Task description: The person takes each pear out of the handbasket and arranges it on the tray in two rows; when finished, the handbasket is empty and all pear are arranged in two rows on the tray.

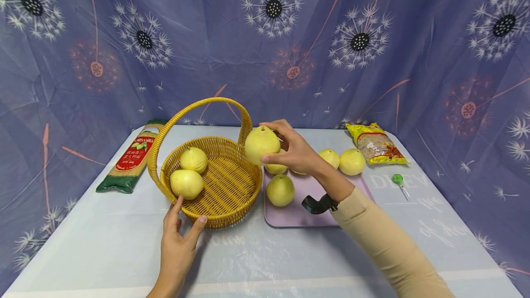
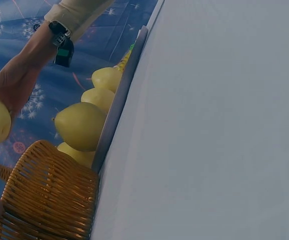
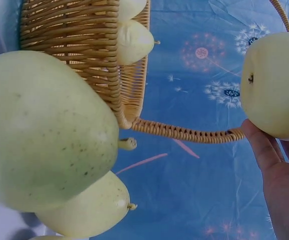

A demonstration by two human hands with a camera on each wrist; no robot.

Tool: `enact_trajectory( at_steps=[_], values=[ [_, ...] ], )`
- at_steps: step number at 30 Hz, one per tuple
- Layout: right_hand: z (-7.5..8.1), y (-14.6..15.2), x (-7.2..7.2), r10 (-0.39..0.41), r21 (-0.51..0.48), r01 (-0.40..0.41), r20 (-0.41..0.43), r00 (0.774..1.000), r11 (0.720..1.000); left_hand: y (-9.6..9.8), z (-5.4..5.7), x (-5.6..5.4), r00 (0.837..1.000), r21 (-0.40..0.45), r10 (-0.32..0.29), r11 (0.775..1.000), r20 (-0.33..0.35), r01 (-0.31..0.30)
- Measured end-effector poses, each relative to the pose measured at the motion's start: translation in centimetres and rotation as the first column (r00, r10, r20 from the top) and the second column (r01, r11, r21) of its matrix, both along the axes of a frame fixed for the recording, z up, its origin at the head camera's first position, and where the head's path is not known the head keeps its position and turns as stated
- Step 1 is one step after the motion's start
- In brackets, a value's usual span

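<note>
Grasping round pale-yellow pomelo (image 1: 261, 145) in right grip (image 1: 295, 151), with round golden wicker basket (image 1: 227, 180) below, toward left edge of white desk (image 1: 103, 233); touching near rim (image 1: 225, 216) with loose left grip (image 1: 176, 240).

Basket (image 1: 233, 215): tightly woven strands, ribbed and rough-looking, soft gloss; handle (image 1: 207, 101) wrapped in similar shiny strand. Held fruit (image 1: 262, 145): smooth rind, satin-matt. Speckled fruit (image 3: 54, 130): smooth, dark-dotted skin — dull sheen. Tray (image 1: 290, 221): smooth, plastic-looking, satin. Tabletop (image 1: 265, 261): smooth covering, slight reflective sheen. Backdrop (image 1: 207, 68): creased cloth, soft sheen. Green-red packet (image 1: 134, 153), yellow bag (image 1: 377, 144): glossy plastic film — bag crinkled. Sleeve (image 1: 385, 238): matt cloth.
</note>
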State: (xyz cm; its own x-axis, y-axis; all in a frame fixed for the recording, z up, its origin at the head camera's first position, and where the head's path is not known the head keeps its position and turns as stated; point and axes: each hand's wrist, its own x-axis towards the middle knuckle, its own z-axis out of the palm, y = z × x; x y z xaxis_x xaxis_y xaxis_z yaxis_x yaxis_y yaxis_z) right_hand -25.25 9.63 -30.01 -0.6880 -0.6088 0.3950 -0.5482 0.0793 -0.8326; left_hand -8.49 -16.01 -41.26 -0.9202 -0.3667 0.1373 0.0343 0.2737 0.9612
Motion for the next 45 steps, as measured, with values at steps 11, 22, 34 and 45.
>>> enact_trajectory(
  at_steps=[11,22,34,45],
  values=[
    [-0.5,1.3,0.5,-0.019,0.003,0.019,-0.008,1.0,1.0,-0.1,0.0,0.0,1.0,0.0,-0.004,1.0,-0.006,0.004],
    [-1.0,2.8,0.9,-0.064,-0.003,0.064,0.037,0.997,0.998,-0.1,-0.1,0.0,1.0,0.0,0.007,1.0,-0.012,-0.007],
    [-1.6,4.8,1.8,-0.128,0.038,0.128,0.013,0.992,0.991,-0.1,-0.1,0.0,1.0,0.001,-0.001,1.0,-0.012,0.001],
    [-2.6,6.2,2.1,-0.187,0.068,0.185,0.012,0.982,0.98,-0.1,-0.1,0.0,1.0,0.006,0.008,1.0,-0.001,-0.008]
  ],
)
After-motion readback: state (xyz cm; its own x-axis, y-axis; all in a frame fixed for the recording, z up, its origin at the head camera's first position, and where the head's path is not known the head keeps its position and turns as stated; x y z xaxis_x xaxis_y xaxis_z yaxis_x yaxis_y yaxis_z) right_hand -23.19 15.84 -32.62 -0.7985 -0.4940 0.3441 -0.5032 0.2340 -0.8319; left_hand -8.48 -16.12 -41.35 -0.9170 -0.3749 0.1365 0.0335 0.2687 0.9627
